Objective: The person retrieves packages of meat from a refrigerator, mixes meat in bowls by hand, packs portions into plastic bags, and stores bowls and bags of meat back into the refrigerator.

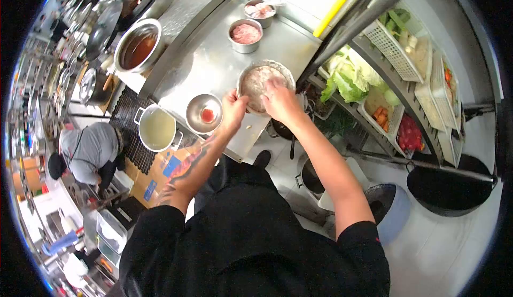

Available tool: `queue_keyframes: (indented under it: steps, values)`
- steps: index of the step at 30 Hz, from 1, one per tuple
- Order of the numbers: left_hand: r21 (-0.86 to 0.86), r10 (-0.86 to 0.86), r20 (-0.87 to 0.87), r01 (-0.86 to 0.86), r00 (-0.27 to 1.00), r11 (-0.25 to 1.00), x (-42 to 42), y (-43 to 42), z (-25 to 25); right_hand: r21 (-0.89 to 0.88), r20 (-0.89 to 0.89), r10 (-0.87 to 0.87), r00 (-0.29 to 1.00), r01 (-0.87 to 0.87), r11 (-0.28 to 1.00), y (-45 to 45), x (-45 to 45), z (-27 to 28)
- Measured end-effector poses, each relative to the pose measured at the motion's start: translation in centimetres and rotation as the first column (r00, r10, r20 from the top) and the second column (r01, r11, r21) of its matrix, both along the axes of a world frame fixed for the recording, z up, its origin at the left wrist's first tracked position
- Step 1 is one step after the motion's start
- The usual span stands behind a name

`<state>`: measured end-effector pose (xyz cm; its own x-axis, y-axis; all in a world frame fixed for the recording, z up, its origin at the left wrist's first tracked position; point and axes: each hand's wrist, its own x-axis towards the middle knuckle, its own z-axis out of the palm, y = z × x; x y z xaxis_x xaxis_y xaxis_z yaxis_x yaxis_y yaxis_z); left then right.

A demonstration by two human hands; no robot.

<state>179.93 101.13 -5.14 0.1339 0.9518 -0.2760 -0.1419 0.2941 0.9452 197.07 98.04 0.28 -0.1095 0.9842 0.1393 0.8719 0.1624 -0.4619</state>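
A round metal bowl (293,76) holds a pale, pinkish, wet-looking mixture (256,78). My left hand (234,107) is closed at the bowl's left rim, thumb and fingers pinched together there. My right hand (279,99) reaches over the right side of the bowl, its fingers down at the mixture; they are blurred and partly sunk from sight. Left of my left hand stands a smaller steel bowl (195,110) with a little red stuff at its bottom. Farther back are a steel container of pink minced meat (246,33) and another container with pale pink pieces (259,10).
The steel counter (197,67) carries the bowls. At left stand a pot of pale liquid (156,129) and a pot of dark red-brown liquid (140,48). A person (91,150) bends low there. On the right, a rack holds lettuce (350,75) and vegetable baskets; a black wok (451,185) sits below.
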Motion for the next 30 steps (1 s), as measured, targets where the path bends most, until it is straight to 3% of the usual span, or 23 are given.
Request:
queue_keyframes:
  steps: [2, 3, 5, 7, 9, 11, 12, 15, 19, 21, 23, 24, 25, 27, 28, 30]
  values:
    - [0.005, 0.074, 0.145, -0.076, 0.987, 0.997, -0.5, -2.2, -0.9, 0.021, 0.095, 0.020, 0.995, -0.022, 1.000, 0.1, -2.1, -0.7]
    - [0.000, 0.102, 0.152, -0.103, 0.983, 0.995, -0.9, -3.4, 1.3, 0.038, 0.190, 0.015, 0.982, -0.023, 0.999, -0.1, -3.1, -0.9]
    - [-0.039, 0.103, 0.158, -0.098, 0.982, 0.994, -2.2, -4.6, 1.9, 0.007, 0.214, 0.046, 0.976, -0.048, 0.999, -1.1, -4.6, -1.2]
    - [-0.037, 0.106, 0.152, -0.101, 0.983, 0.994, -3.9, -5.8, 1.1, -0.234, 0.113, 0.210, 0.971, -0.179, 0.956, -1.8, -5.5, -1.2]
    - [-0.012, 0.091, 0.154, -0.090, 0.984, 0.996, -5.2, -6.2, 0.3, -0.195, 0.148, 0.186, 0.971, -0.156, 0.968, -2.9, -7.3, -1.5]
    - [-0.035, 0.048, 0.133, -0.044, 0.990, 0.998, -6.6, -7.3, -0.5, -0.103, 0.358, 0.125, 0.925, -0.094, 0.990, -3.8, -9.1, -2.0]
    - [-0.028, 0.026, 0.094, -0.024, 0.995, 0.999, -7.1, -8.0, 0.0, -0.052, 0.381, 0.056, 0.923, -0.039, 0.998, -4.1, -10.1, -2.4]
    - [-0.055, 0.018, 0.161, -0.009, 0.987, 0.998, -8.5, -9.3, -1.3, -0.122, 0.496, 0.131, 0.858, -0.080, 0.989, -4.5, -11.4, -2.1]
    - [-0.053, 0.032, 0.183, -0.023, 0.983, 0.998, -10.2, -9.7, 0.2, 0.008, 0.444, -0.021, 0.896, 0.020, 1.000, -3.1, -12.9, -3.7]
    - [0.019, 0.073, 0.203, -0.078, 0.977, 0.997, -11.3, -9.1, 0.9, 0.078, 0.439, -0.091, 0.894, 0.063, 0.995, -3.5, -14.5, -2.0]
    - [0.044, 0.082, 0.214, -0.093, 0.973, 0.995, -13.3, -8.7, 0.1, -0.130, 0.368, 0.068, 0.927, -0.020, 0.991, -4.3, -15.6, 0.5]
    - [0.046, 0.072, 0.203, -0.083, 0.976, 0.995, -14.5, -8.6, 0.3, -0.236, 0.199, 0.005, 0.980, 0.042, 0.971, -5.0, -16.5, 2.6]
    - [0.046, 0.072, 0.192, -0.083, 0.979, 0.996, -15.5, -8.6, 0.5, -0.234, 0.196, 0.021, 0.980, 0.026, 0.972, -5.3, -16.9, 3.4]
    - [0.053, 0.121, 0.181, -0.133, 0.976, 0.990, -16.9, -9.3, 2.0, 0.015, -0.110, 0.005, 0.994, -0.003, 1.000, -5.5, -17.7, 4.3]
    - [0.056, 0.154, 0.160, -0.165, 0.975, 0.985, -17.5, -9.8, 2.3, 0.036, -0.153, -0.034, 0.988, 0.040, 0.999, -5.5, -18.6, 4.6]
    - [0.076, 0.214, 0.141, -0.226, 0.967, 0.971, -18.7, -10.2, 3.2, 0.018, -0.206, -0.031, 0.978, 0.036, 0.999, -3.3, -19.4, 0.2]
